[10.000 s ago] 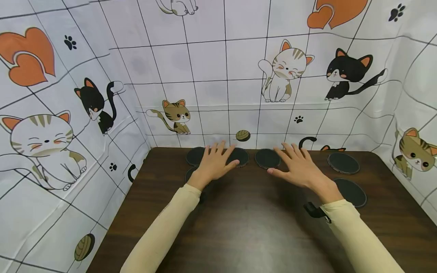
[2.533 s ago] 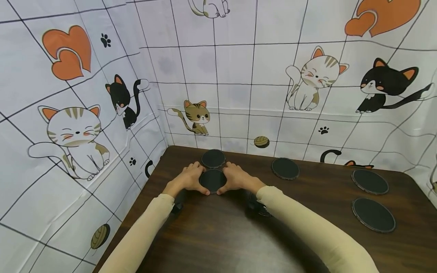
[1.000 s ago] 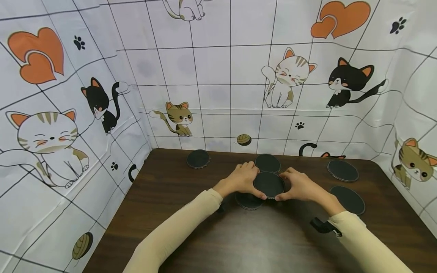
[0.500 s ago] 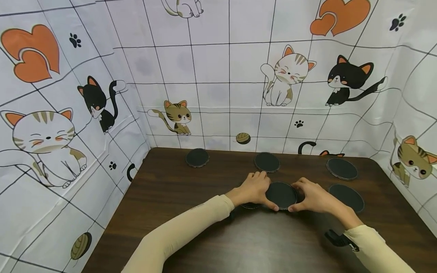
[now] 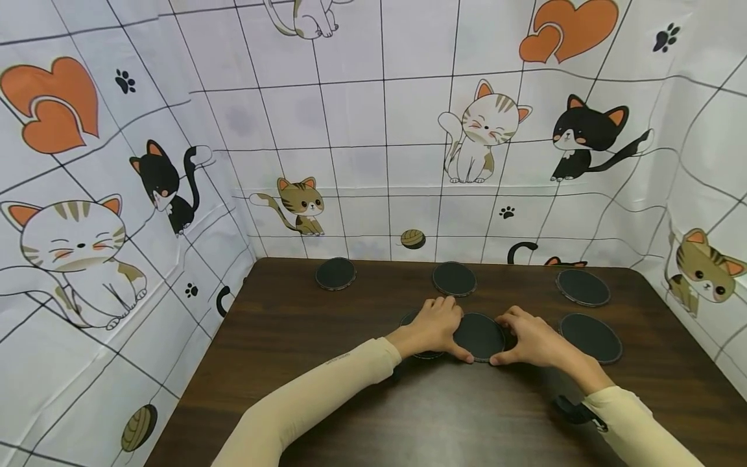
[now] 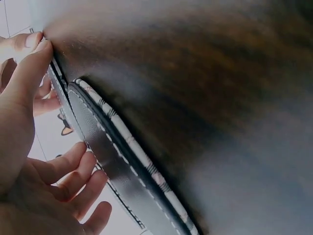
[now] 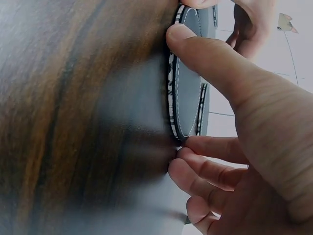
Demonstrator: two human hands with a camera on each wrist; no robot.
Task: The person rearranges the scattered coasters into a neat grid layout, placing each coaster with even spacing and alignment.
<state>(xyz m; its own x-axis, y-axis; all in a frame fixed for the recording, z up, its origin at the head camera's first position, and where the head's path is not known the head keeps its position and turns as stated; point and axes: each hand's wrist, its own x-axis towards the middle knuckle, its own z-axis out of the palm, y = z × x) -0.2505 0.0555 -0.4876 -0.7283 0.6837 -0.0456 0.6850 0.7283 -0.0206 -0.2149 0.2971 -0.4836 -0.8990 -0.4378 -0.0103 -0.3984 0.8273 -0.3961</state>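
Between my two hands lies a round black coaster (image 5: 479,337) with white stitching round its edge. My left hand (image 5: 434,326) grips its left rim, thumb at the front and fingers behind. On the opposite side my right hand (image 5: 530,338) holds the right rim; the right wrist view shows the thumb (image 7: 210,54) on the coaster's checked edge, close over the tabletop. A second coaster (image 5: 428,355) is partly hidden beneath my left hand, directly left of the held one. In the left wrist view its stitched top and plaid side (image 6: 122,152) show close up.
Similar coasters stand at the back left (image 5: 335,274), back middle (image 5: 454,279) and back right (image 5: 583,287), with another on the right (image 5: 591,338), just past my right hand. A cat-print sheet (image 5: 356,168) walls the dark wooden table (image 5: 280,324) behind and at both sides.
Both hands carried a coaster from the left rightward, then forward to beside another coaster, which earlier moved from the back row toward me. Since half a second ago they have hardly moved.
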